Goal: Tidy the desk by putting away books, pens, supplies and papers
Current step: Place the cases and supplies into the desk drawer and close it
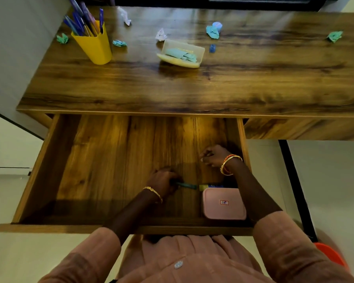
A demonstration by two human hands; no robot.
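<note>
Far beyond the left hand (161, 181), at the back left of the worktop (172, 88), a yellow cup (94, 46) stands full of blue pens (80, 21), with a crumpled green paper (62, 38) to its left and another green scrap (119, 43) just to its right. Below the worktop the drawer (110, 160) is pulled wide open, and both hands are down inside it. The left hand has its fingers curled around one end of a teal marker (187, 185) that lies flat on the drawer floor. Well beyond the hands, near the middle of the worktop, two white paper balls (160, 35) lie behind a translucent box (182, 54) tipped on its side with pale green pieces inside. Just right of the teal marker lies a yellow-capped item (202, 187), partly hidden, and nearer the person, between the two forearms, a pink lidded box (224, 203) sits in the drawer's front right corner. The right hand (214, 156), beyond that box, has its fingers curled inward; whether it holds anything cannot be told. Farther right on the worktop lie a green scrap with a pale blue roll (213, 31), a small blue object (212, 48), and one more green scrap (335, 36).
</note>
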